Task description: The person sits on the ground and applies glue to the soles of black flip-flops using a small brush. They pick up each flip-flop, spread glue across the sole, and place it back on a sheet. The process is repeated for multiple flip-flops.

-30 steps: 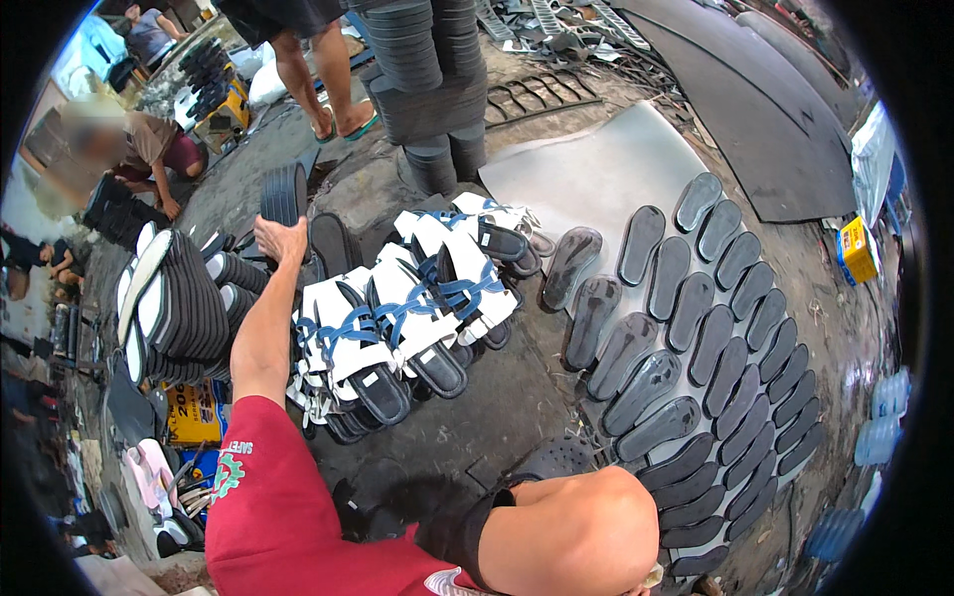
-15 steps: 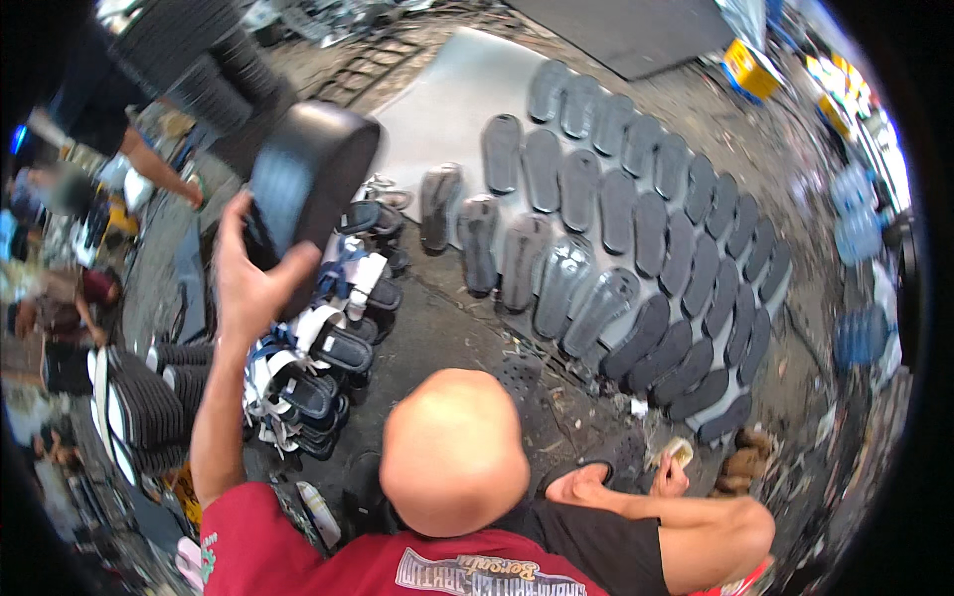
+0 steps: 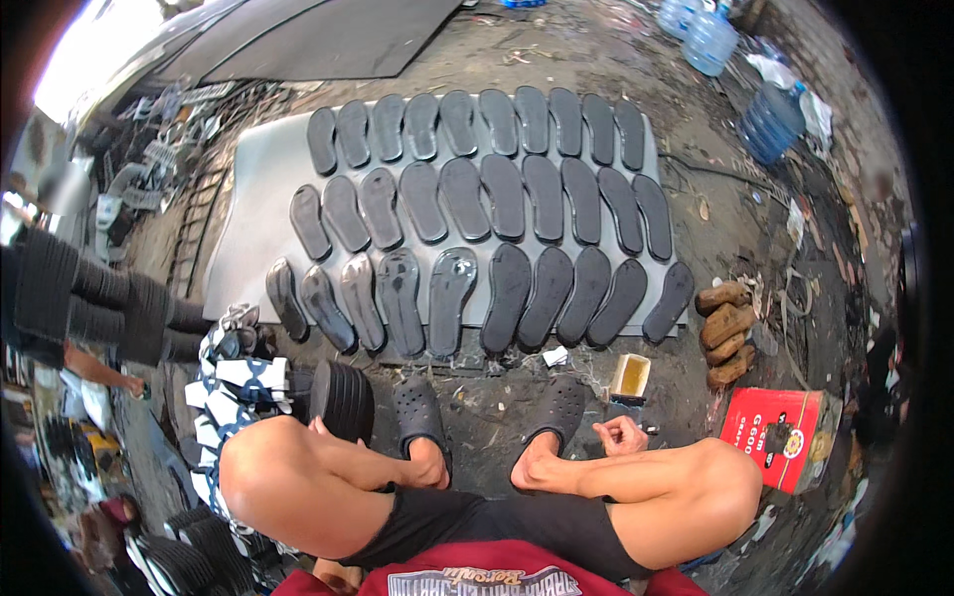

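Note:
A stack of black shoe soles (image 3: 343, 402) stands on the ground beyond my left knee. My left hand (image 3: 320, 429) is closed against its near side, mostly hidden by my leg. Beyond my right shin, my right hand (image 3: 622, 435) is curled shut; what its fingers hold, if anything, cannot be made out. Just past it sits an open container of yellowish, glue-like stuff (image 3: 631, 375). Several dark soles (image 3: 459, 199) lie in three rows on a grey sheet (image 3: 263, 189). The left ones of the near row, such as this sole (image 3: 452, 293), shine as if wet.
White-and-dark sandals (image 3: 224, 397) are heaped at my left. Brown wooden blocks (image 3: 727, 333) and a red tin (image 3: 780, 437) lie at my right. Blue water jugs (image 3: 770, 124) stand far right. On the left are tall stacks of soles (image 3: 109, 298) and another person's arm (image 3: 104, 370).
The raised sole stack has come down to the ground beside my left foot, with my left hand still at it. My view has swung round to face the rows of soles.

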`<state>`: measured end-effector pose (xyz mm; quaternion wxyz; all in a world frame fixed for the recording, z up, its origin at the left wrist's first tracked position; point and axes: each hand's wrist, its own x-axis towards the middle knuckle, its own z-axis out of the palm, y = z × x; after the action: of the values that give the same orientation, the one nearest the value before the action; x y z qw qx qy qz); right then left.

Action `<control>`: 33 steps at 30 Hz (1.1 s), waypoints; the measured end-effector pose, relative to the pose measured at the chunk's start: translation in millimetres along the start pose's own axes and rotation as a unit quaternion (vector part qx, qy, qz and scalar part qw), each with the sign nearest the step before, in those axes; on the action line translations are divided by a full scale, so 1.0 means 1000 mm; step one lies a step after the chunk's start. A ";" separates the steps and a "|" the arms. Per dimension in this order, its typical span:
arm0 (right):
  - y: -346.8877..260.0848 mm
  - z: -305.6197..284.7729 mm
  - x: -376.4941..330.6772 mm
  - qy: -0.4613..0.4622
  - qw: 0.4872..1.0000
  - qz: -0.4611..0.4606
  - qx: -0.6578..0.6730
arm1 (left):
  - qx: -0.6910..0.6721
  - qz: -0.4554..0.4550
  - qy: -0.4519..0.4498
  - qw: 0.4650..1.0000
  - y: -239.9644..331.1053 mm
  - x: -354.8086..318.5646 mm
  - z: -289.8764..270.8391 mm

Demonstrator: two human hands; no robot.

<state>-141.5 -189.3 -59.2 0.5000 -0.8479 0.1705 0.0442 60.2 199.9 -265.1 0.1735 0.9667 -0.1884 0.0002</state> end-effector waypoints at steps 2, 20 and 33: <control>-0.003 -0.001 -0.006 -0.030 0.999 -0.014 0.003 | 0.000 -0.020 0.010 1.000 0.001 0.001 0.002; 0.004 -0.004 -0.044 0.103 0.994 0.044 -0.015 | 0.023 -0.041 0.030 0.998 -0.033 0.036 -0.013; -0.014 -0.009 -0.059 0.089 0.992 0.086 0.000 | 0.016 -0.003 0.010 1.000 -0.027 0.074 -0.031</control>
<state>-192.8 -176.7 -29.0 0.4770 -0.8308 0.2864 0.0115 141.0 206.3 -239.9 0.1595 0.9699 -0.1836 0.0126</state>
